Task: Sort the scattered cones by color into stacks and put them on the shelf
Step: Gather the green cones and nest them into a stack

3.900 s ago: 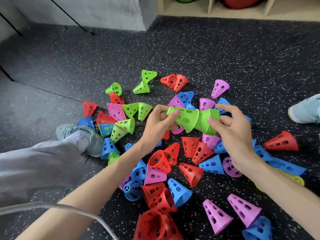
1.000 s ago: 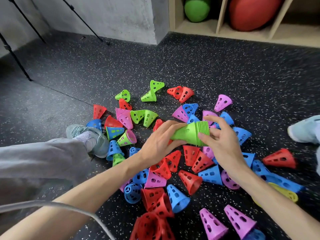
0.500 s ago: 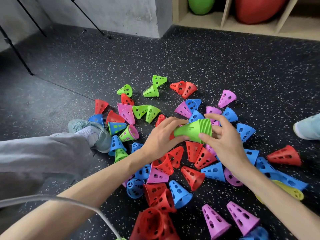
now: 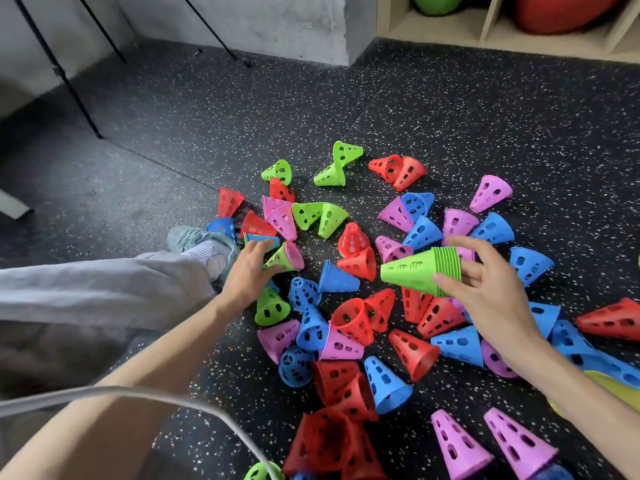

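The right hand (image 4: 485, 289) is gripping the green stack (image 4: 420, 273) by its wide end, tip pointing left, above the pile (image 4: 346, 323). Left of the stack, the left hand (image 4: 247, 275) is closing its fingers on a green cone (image 4: 285, 259) nested in pink. Beyond the stack, the shelf (image 4: 485, 39) is holding balls.

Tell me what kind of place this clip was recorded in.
Probably a gym or sports room: black speckled rubber floor, a wooden cubby shelf holding a big red ball and a green ball, and perforated plastic training cones scattered about.
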A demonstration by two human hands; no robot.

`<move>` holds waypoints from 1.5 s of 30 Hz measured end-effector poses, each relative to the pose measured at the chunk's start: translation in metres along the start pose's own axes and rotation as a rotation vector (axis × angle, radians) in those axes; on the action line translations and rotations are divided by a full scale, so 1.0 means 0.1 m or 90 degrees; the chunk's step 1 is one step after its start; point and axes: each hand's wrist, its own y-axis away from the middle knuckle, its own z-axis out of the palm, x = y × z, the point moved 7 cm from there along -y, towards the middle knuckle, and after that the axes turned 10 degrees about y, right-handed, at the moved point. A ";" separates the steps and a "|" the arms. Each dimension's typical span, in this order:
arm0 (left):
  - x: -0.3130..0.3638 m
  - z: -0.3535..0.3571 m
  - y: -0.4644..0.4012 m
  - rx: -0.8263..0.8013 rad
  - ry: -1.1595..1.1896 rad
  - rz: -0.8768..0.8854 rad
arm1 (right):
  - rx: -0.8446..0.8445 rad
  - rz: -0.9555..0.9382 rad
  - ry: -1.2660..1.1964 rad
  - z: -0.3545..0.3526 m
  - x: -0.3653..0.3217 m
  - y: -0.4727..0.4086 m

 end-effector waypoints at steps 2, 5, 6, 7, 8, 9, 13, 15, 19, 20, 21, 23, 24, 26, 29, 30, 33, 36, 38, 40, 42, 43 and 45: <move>-0.04 0.05 -0.04 -0.050 -0.045 -0.011 | -0.004 0.001 0.010 0.01 0.02 0.01; 0.04 0.16 -0.10 -0.128 -0.120 0.002 | -0.005 0.007 0.013 0.00 0.04 0.01; 0.06 0.18 -0.12 -0.139 -0.127 -0.009 | -0.004 0.010 0.013 -0.01 0.05 0.01; 0.06 0.21 -0.15 -0.146 -0.125 -0.016 | -0.003 0.012 0.011 -0.01 0.06 0.01; 0.07 0.24 -0.17 -0.151 -0.120 -0.017 | -0.003 0.014 0.008 -0.01 0.06 0.01; 0.08 0.27 -0.18 -0.153 -0.113 -0.013 | -0.004 0.016 0.003 0.00 0.07 0.01; 0.10 0.35 -0.16 -0.147 -0.108 0.010 | -0.010 0.027 0.008 0.03 0.10 -0.01; 0.13 0.38 -0.13 -0.150 -0.091 0.026 | -0.014 0.030 0.017 0.05 0.12 -0.02; 0.18 0.37 -0.07 -0.144 -0.056 0.033 | -0.018 0.032 0.031 0.08 0.14 -0.02; 0.20 0.35 -0.06 -0.143 -0.052 0.032 | -0.017 0.032 0.034 0.09 0.13 -0.02; 0.21 0.33 -0.06 -0.141 -0.045 0.030 | -0.017 0.033 0.036 0.09 0.13 -0.02; 0.25 0.27 -0.06 -0.141 -0.026 0.021 | -0.018 0.034 0.038 0.09 0.11 -0.02; 0.28 0.24 -0.07 -0.142 -0.017 0.016 | -0.019 0.033 0.038 0.10 0.09 -0.02; 0.37 0.19 -0.08 -0.145 -0.009 0.017 | -0.024 0.028 0.035 0.10 0.06 -0.01; 0.47 0.08 -0.12 -0.134 -0.026 0.034 | -0.026 0.014 0.026 0.10 0.00 0.01; 0.50 0.03 -0.13 -0.126 -0.033 0.039 | -0.026 0.010 0.026 0.10 -0.01 0.01; 0.63 -0.11 -0.14 -0.098 -0.039 0.072 | -0.020 0.005 0.026 0.07 -0.03 0.03; 0.80 -0.26 -0.15 -0.070 -0.060 0.105 | -0.007 -0.005 0.007 0.03 -0.07 0.04; 0.90 -0.30 -0.16 -0.066 -0.074 0.128 | 0.006 -0.020 -0.008 -0.01 -0.11 0.04; 1.03 -0.35 -0.17 -0.073 -0.086 0.151 | 0.017 -0.036 -0.017 -0.05 -0.17 0.04; 1.21 -0.40 -0.16 -0.083 -0.092 0.176 | 0.022 -0.046 -0.019 -0.07 -0.21 0.04; 1.29 -0.41 -0.16 -0.088 -0.085 0.192 | 0.025 -0.048 -0.019 -0.08 -0.23 0.04; 1.46 -0.40 -0.12 -0.103 -0.050 0.229 | 0.031 -0.050 -0.019 -0.09 -0.24 0.04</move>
